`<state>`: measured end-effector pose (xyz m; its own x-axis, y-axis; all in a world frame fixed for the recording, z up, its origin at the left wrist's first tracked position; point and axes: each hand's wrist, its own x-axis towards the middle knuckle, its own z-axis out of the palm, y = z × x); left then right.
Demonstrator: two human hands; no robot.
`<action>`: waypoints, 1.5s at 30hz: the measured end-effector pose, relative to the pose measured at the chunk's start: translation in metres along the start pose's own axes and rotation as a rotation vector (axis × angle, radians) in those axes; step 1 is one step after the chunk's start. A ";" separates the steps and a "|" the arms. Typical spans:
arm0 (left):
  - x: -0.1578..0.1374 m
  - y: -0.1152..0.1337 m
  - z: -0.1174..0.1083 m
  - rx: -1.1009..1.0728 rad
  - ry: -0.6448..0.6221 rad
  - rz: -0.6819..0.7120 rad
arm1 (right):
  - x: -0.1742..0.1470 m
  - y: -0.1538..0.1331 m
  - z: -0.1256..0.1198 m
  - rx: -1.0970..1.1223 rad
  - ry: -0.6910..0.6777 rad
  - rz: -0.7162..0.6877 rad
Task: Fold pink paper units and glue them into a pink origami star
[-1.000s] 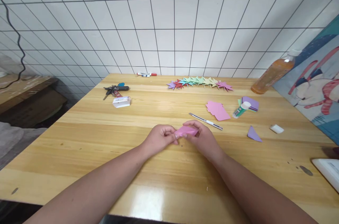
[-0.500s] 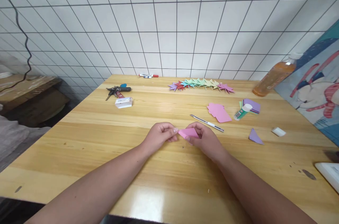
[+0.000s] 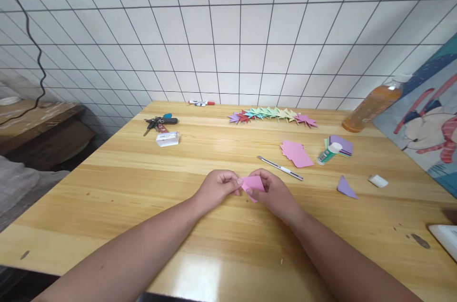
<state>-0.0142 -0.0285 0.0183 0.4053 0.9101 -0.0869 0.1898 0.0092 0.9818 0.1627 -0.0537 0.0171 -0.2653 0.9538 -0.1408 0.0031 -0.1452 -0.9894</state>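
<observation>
A small piece of folded pink paper is held between my two hands, low over the wooden table. My left hand pinches its left corner between thumb and fingers. On the other side, my right hand grips the right part, thumb in front and fingers behind. Just beyond the right hand lies a slim silver pen-like tool. Several pink paper sheets lie in a loose pile farther back. A folded purple paper triangle rests to the right.
Right of the pink pile, a glue stick leans by stacked coloured paper. A white eraser and a tilted-looking bottle are farther right. Folded paper stars line the back; keys, a small box and a marker lie left.
The pink paper has turned in my hands, so more of its face and a lower point show. Both hands keep their hold. The whole view has shifted slightly.
</observation>
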 end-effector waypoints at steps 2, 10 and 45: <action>0.000 -0.001 0.001 0.042 -0.010 0.005 | -0.001 -0.001 0.000 -0.061 -0.002 0.004; -0.003 0.001 0.007 0.161 -0.022 0.083 | 0.003 0.004 0.000 -0.214 0.217 -0.084; -0.003 -0.007 0.010 0.409 -0.184 0.168 | 0.002 0.000 0.002 -0.060 0.161 -0.090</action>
<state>-0.0084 -0.0355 0.0099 0.6047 0.7965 0.0024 0.4298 -0.3288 0.8409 0.1602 -0.0521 0.0168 -0.1096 0.9927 -0.0507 0.0447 -0.0460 -0.9979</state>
